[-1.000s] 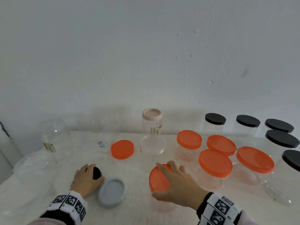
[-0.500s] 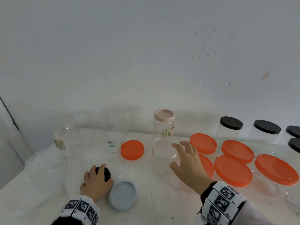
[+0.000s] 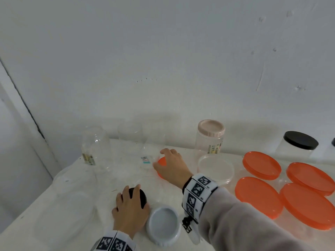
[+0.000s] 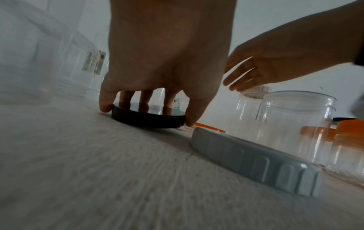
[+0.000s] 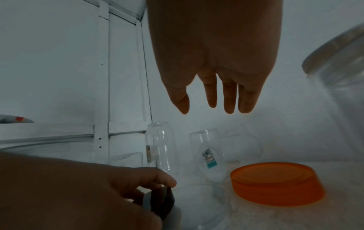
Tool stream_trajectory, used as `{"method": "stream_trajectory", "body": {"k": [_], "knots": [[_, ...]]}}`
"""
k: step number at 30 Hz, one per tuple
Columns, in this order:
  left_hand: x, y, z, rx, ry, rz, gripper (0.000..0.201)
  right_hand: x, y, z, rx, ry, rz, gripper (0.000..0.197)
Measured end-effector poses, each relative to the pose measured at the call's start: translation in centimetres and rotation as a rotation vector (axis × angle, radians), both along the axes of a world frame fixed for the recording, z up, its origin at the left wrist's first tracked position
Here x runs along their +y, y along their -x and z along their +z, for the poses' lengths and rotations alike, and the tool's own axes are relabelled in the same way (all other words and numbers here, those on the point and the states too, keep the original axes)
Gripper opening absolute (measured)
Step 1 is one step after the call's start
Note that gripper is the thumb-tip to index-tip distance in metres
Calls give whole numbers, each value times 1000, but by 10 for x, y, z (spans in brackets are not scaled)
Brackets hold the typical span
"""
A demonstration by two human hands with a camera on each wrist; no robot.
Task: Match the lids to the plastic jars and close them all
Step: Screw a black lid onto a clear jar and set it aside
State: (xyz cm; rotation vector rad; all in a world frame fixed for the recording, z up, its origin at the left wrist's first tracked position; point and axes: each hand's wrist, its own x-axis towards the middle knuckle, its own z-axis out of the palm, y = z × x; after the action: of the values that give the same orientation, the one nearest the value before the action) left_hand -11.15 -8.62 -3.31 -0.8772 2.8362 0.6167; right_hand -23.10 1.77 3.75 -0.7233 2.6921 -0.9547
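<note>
My left hand (image 3: 130, 200) lies on the table near the front and grips a small black lid (image 3: 140, 193) by its rim; the left wrist view shows thumb and fingers round the black lid (image 4: 147, 119). A grey lid (image 3: 163, 224) lies just to its right. My right hand (image 3: 170, 165) hovers with straight fingers over a loose orange lid (image 3: 161, 162), apart from it. In the right wrist view the fingers (image 5: 229, 101) hang above the orange lid (image 5: 275, 183). An open clear jar (image 3: 215, 169) stands to the right of that hand.
Several jars closed with orange lids (image 3: 262, 167) fill the right side, with a black-lidded jar (image 3: 300, 142) and a pink-lidded jar (image 3: 211, 131) behind. A tilted labelled clear jar (image 3: 146, 158) and an upturned one (image 3: 94, 145) stand at the back left. Large clear containers (image 3: 72, 196) occupy the left edge.
My right hand let go of the orange-lidded jar at the front and swept left to above the loose orange lid. The left hand stayed on the black lid. The view turned left.
</note>
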Motion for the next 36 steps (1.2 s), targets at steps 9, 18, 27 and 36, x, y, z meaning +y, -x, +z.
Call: {"method": "stream_trajectory", "body": {"k": [9, 18, 27, 36], "knots": [[8, 0, -1, 6, 128, -27, 66, -56, 50, -1, -228, 68, -186, 74], [5, 1, -8, -22, 132, -39, 69, -90, 75, -22, -362, 97, -325, 114], [3, 3, -11, -20, 122, -38, 68, -84, 82, -16, -579, 244, -328, 108], [-8, 1, -4, 36, 76, 5, 66, -27, 52, 7, -1137, 445, -94, 37]]}}
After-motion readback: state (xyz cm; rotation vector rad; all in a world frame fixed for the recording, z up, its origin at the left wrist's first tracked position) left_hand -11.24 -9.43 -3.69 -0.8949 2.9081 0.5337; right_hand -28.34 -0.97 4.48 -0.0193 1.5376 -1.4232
